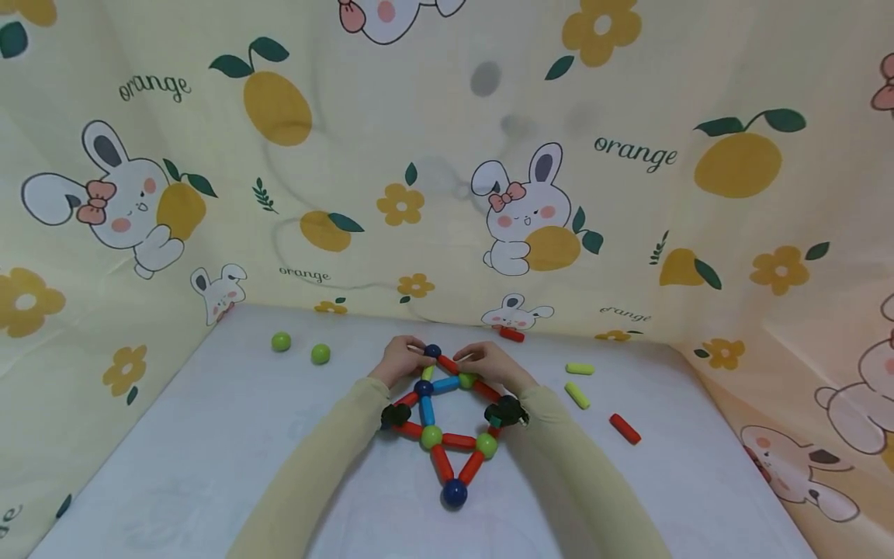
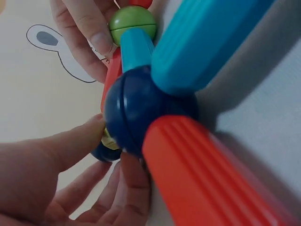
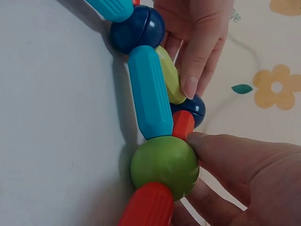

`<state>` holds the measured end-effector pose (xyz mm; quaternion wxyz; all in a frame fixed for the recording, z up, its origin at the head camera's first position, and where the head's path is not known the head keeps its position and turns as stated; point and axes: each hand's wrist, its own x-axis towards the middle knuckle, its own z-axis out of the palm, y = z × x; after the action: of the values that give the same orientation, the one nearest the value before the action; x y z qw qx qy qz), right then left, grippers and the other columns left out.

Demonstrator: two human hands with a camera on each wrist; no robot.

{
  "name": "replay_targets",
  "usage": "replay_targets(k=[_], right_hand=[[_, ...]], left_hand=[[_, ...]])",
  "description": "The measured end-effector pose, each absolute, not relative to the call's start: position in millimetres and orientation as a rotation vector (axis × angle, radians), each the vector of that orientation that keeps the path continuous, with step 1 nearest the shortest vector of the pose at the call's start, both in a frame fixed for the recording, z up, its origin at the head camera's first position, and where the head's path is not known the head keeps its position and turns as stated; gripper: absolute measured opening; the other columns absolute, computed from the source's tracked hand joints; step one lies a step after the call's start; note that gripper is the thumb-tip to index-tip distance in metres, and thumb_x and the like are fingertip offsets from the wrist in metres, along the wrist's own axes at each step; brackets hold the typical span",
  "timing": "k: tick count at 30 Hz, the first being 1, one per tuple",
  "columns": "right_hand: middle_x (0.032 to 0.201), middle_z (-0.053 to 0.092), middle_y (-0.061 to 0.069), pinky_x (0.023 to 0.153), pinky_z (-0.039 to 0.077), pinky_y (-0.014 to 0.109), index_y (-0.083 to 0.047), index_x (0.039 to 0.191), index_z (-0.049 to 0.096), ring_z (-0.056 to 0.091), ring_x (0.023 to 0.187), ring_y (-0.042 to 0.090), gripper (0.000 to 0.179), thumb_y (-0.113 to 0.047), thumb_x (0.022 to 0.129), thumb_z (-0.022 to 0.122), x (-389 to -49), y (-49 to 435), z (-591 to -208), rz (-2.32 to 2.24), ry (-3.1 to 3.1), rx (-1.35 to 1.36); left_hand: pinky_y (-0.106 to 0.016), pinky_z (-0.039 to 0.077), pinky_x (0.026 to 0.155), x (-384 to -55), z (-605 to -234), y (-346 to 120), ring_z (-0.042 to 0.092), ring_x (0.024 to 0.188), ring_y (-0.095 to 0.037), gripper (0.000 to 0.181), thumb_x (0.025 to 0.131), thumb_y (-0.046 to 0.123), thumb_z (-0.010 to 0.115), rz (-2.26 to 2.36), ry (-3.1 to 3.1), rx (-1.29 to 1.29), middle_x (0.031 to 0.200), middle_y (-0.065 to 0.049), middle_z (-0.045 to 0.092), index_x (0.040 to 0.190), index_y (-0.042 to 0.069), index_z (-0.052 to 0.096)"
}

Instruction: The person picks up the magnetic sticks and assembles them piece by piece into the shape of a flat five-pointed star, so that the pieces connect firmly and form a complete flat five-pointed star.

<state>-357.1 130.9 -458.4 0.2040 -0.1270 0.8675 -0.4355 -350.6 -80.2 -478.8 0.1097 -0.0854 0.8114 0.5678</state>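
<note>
A toy frame of building rods and balls lies on the table between both hands. My left hand [image 1: 403, 359] grips the yellow-green rod [image 3: 170, 75] beside the far navy ball [image 1: 432, 352]. My right hand [image 1: 493, 365] pinches the far red rod [image 3: 183, 123], close to the green ball [image 3: 164, 165]. That red rod runs to the far navy ball. A blue rod [image 3: 150, 92] joins the green ball to another navy ball [image 2: 136, 110]. Toward me, two red rods meet at the near navy ball [image 1: 455, 493]. The wrists and dark wrist cameras hide parts of the frame's sides.
Two loose green balls [image 1: 320, 354] lie at the left back. On the right are two yellow-green rods [image 1: 576, 395] and a red rod [image 1: 625, 428]. Another red rod [image 1: 512, 335] lies by the patterned cloth backdrop [image 1: 433, 256], which rises behind the white table [image 1: 230, 435].
</note>
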Motion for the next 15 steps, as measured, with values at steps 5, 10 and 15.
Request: replay_targets(k=[5,10,15], right_hand=[[0.109,0.064,0.005,0.088,0.049,0.034,-0.010,0.117,0.066,0.057,0.096,0.020,0.028,-0.024,0.093,0.064,-355.3,137.5,-457.7,-1.193,2.424,-0.386],[0.108,0.065,0.005,0.086,0.051,0.032,-0.006,0.121,0.063,0.058,0.094,0.020,0.031,-0.021,0.093,0.063,-354.3,149.7,-460.8,-1.208,2.386,-0.459],[0.110,0.064,0.005,0.085,0.051,0.031,-0.005,0.124,0.062,0.056,0.095,0.021,0.032,-0.017,0.095,0.061,-351.4,158.6,-462.6,-1.217,2.374,-0.513]], left_hand=[[-0.030,0.055,0.077,-345.7,-476.3,-90.2,0.064,0.086,-0.021,0.046,0.085,0.024,0.074,1.638,2.336,-0.157,0.106,-0.013,0.063,0.121,0.001,0.057],[-0.036,0.054,0.084,-328.2,-468.2,-113.9,0.065,0.096,-0.024,0.051,0.090,0.029,0.068,1.582,2.173,0.029,0.112,-0.013,0.063,0.130,0.001,0.053],[-0.040,0.051,0.088,-302.6,-467.0,-139.0,0.064,0.096,-0.022,0.049,0.090,0.028,0.068,1.469,2.155,0.127,0.111,-0.009,0.065,0.130,0.005,0.055]])
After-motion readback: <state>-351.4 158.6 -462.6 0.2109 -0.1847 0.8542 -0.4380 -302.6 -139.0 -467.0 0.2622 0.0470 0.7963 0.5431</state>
